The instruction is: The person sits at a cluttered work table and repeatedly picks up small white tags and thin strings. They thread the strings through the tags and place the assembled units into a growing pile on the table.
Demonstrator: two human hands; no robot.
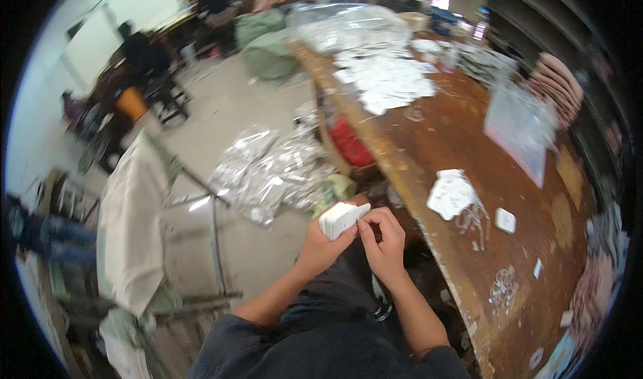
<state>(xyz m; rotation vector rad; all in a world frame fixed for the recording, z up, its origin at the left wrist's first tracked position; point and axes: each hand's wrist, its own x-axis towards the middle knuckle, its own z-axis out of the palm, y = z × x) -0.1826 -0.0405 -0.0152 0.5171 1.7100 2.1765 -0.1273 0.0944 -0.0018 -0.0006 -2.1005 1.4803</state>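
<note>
"Stack (338, 219) of white tags: where?"

"Just off view centre toward five o'clock, held in the left hand (321, 249)."

"And the right hand (385, 246)?"

"Pinched narrow at the stack's edge; whether gripping anything, I cannot tell. Loose tags (449, 195) lie at two o'clock on the table (477, 275)."

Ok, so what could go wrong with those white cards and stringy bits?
The white stack in the left hand is held beside the table, not above it, so cards might drop if the grip loosens. The pale strings lie in a loose heap and could tangle. The small card pile sits near the table's edge; a bump might scatter it.
</note>
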